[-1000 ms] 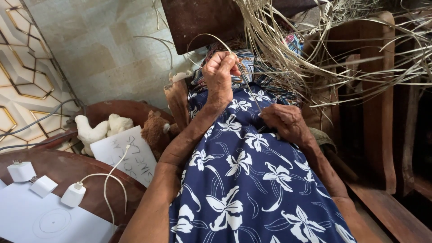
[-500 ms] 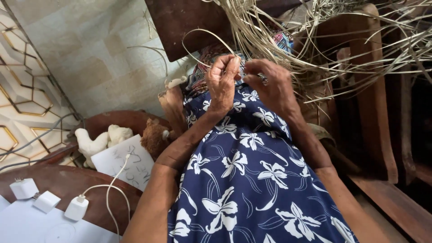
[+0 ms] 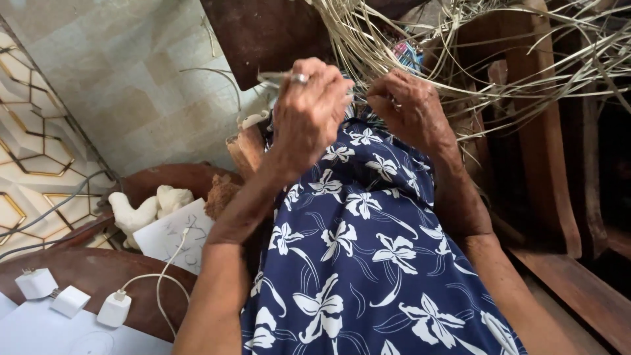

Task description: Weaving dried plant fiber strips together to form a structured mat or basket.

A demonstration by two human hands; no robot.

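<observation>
A flat white sheet of paper (image 3: pixel 176 235) with grey line drawings lies just beside the white figurine (image 3: pixel 141 210), tilted on the worktop (image 3: pixel 85 276), and another plain white sheet (image 3: pixel 39 332) lies further off at the lower left.

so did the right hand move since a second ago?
Yes. The right hand has come up off the lap of the floral dress to the pale fibre strands, now level with the left hand.
</observation>
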